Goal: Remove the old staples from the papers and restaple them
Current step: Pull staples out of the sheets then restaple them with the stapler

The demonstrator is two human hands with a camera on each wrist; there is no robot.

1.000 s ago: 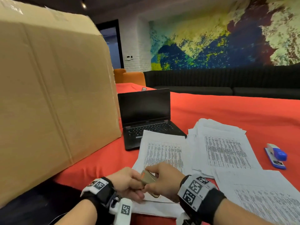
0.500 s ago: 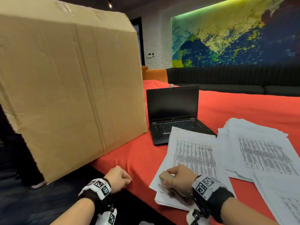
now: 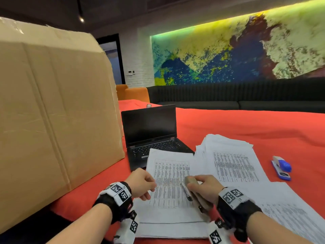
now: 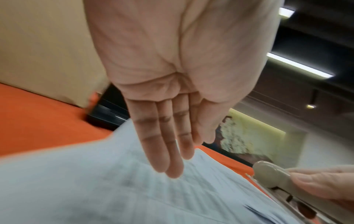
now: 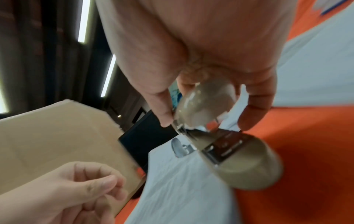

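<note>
The right hand [image 3: 204, 188] is wrapping its fingers [image 5: 252, 112] and thumb round a beige stapler [image 3: 192, 192], holding it low over the near sheaf of papers [image 3: 168, 205], its metal nose pointing down at the page. Whether the nose is actually touching the sheet cannot be told from these views. A second ago both hands were meeting on the stapler in front of the body; half a second ago the left had dropped away to the table edge, and now the left hand [image 3: 142, 184] is coming back in over the left part of the same sheaf. Its fingers [image 4: 162, 144] are lying straight and together, holding nothing, hovering just above the paper. That reads as the tool being ready and the free hand returning to steady or lift the pages, so a stapling or staple-pulling step looks about to begin. No staple is visible.

Further out, a second stack of papers [image 3: 233, 164] is lying on the red tabletop [image 3: 246, 127], with a blue stapler [image 3: 281, 168] well apart to the right, an open laptop [image 3: 151, 131] behind, and a large cardboard box [image 3: 52, 111] on the left.
</note>
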